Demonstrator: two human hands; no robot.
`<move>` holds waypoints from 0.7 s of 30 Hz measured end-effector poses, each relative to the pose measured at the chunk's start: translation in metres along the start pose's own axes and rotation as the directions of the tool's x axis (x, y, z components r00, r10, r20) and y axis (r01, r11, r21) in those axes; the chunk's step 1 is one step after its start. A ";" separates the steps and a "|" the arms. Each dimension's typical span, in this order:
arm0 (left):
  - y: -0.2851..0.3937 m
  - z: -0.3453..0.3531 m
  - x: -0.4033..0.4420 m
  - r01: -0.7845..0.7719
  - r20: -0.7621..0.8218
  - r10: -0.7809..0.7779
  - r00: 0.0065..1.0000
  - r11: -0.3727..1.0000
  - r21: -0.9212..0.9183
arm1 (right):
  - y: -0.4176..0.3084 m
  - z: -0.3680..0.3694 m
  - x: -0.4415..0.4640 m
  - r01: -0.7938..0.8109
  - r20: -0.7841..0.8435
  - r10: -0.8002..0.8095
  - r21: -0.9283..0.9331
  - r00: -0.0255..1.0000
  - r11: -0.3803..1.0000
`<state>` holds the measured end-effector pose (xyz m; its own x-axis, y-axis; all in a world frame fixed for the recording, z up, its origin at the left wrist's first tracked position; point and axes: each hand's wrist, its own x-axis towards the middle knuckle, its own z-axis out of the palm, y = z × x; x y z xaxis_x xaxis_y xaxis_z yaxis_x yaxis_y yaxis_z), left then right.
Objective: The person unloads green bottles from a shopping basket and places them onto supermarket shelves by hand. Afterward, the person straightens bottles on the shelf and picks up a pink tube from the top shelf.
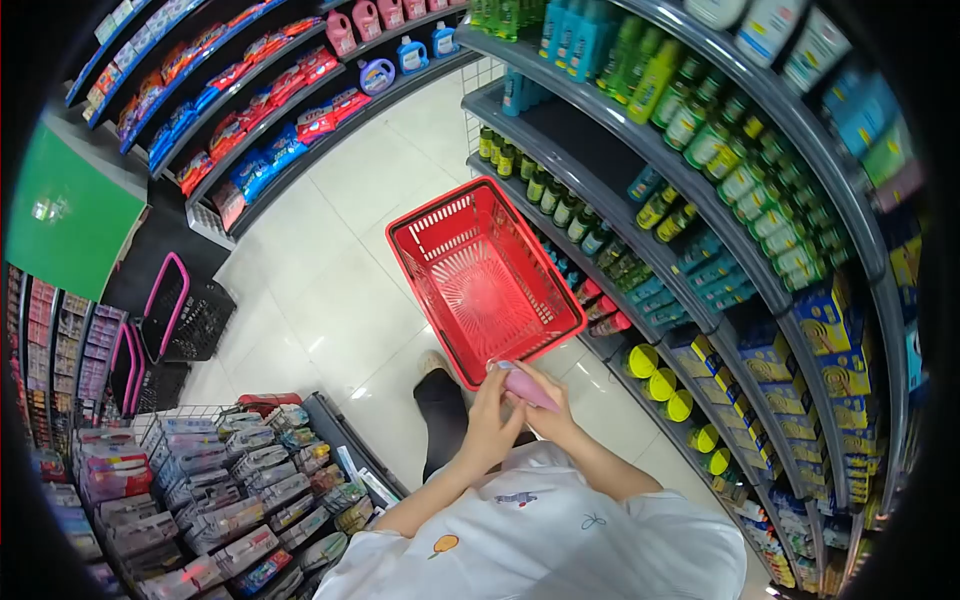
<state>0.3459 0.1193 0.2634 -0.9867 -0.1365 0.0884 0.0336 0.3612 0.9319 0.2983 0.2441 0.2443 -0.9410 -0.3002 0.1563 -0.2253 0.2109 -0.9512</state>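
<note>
A small pink bottle or tube [530, 386] is held between both hands, in front of the white shirt. My left hand [486, 420] has its fingers wrapped round the left side of the pink item, near its pale end. On the other side, my right hand [553, 405] grips it too, with fingers closed on it. Just beyond the hands a red plastic shopping basket [487, 270] stands with nothing visible inside; its near rim is close to the fingertips.
Shelves [600, 90] of green bottles and boxes curve along the right. Packaged goods fill a rack [220, 490] at the lower left. Black baskets [195, 320] with pink handles stand at left. Pale floor tiles [330, 240] lie between; detergents [378, 76] line the far shelves.
</note>
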 end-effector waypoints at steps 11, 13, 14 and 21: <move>-0.159 -0.020 0.130 0.339 0.148 -0.320 0.936 0.932 -0.127 | 0.112 0.080 0.115 -0.113 0.117 0.166 -0.361 0.979 0.926; -0.173 -0.011 0.144 0.425 0.153 -0.409 0.900 0.901 -0.088 | 0.132 0.085 0.128 -0.138 0.100 0.191 -0.393 0.976 0.909; -0.188 -0.002 0.146 0.441 0.155 -0.421 0.893 0.888 -0.130 | 0.144 0.084 0.132 -0.194 0.106 0.249 -0.373 0.963 0.908; -0.257 0.057 0.161 0.634 0.066 -0.633 0.771 0.753 -0.179 | 0.250 0.100 0.148 -0.341 0.218 0.391 -0.236 0.894 0.910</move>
<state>0.1690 0.0566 0.0181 -0.7925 -0.2731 -0.5453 -0.5714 0.0200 0.8204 0.1280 0.1589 0.0033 -0.8746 -0.3882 -0.2905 0.0565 0.5134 -0.8563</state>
